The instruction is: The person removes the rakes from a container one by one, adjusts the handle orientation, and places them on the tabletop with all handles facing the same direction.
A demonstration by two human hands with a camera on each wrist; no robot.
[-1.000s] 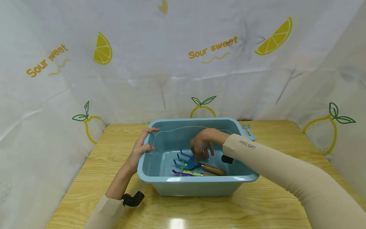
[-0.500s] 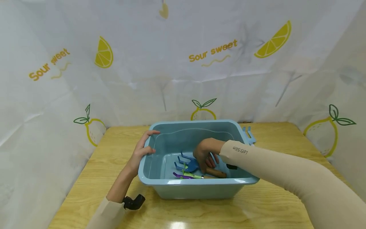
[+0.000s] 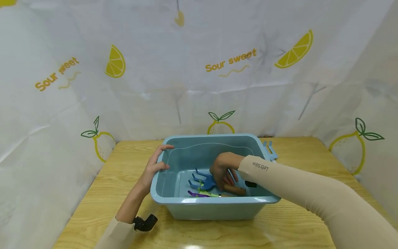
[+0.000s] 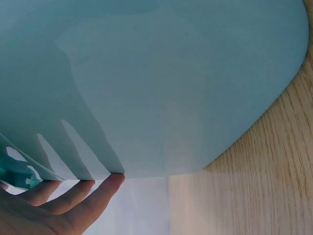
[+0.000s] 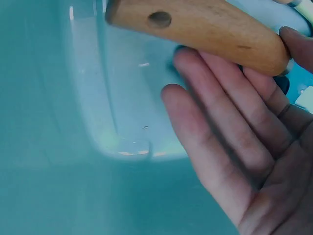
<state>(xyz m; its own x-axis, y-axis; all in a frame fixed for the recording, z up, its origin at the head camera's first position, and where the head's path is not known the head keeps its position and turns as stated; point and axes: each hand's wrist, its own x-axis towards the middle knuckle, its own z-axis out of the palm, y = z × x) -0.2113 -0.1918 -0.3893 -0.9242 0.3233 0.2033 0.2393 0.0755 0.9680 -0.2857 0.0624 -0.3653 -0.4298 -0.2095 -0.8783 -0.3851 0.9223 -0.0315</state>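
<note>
While left hand point(image 3: 152, 170) grips blue tub point(image 3: 214, 211), right hand point(image 3: 222, 170) pinches blue rake point(image 3: 209, 182)

As a thumb and finger hook over the rim at the tub's left end — three more fingers against its outer wall — the left hand holds on there; the right hand reaches down inside, thumb and fingers closed about the rake's wooden handle point(image 5: 210, 34) near the head, the little finger clear of the wood. The blue rake is inside the tub near the front wall, tines to the left; whether it is lifted off the bottom, I cannot tell. Just in front — partly hidden by the rim — are a lime-green tool point(image 3: 209, 193) and a purple tool point(image 3: 196, 194); the tub stands on a wood-grain table point(image 3: 99, 193), before a white cloth point(image 3: 155, 69) printed with lemons; beige sleeves point(image 3: 289, 180) cover both arms.
</note>
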